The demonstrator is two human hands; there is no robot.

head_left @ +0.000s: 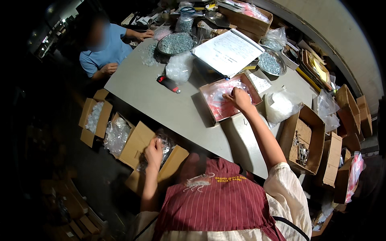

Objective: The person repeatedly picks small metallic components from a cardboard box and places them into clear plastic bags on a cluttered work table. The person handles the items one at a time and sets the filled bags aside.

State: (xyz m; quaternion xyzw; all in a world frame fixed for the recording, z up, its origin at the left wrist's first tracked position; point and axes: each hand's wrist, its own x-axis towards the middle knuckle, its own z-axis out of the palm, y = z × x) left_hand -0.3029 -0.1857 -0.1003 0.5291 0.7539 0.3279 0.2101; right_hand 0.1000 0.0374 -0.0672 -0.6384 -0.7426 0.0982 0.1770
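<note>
The right hand (240, 99) has curled fingers at plastic bags (217, 105), probably light, slippery, best corner-pinched, near the worktop's (134, 88) front edge; left hand (154, 152) curled too, either hold unclear.

The right hand (240, 99) reaches into a shallow box (252, 87) of red-marked clear bags (220, 99) on the grey surface (132, 84), while the left hand (154, 152) is at an open cardboard box (173, 162) beside its edge, and a co-worker (101, 58) in blue is near a heap of small metal parts (177, 43).

A head-worn fisheye looks down across the table (136, 90).
</note>
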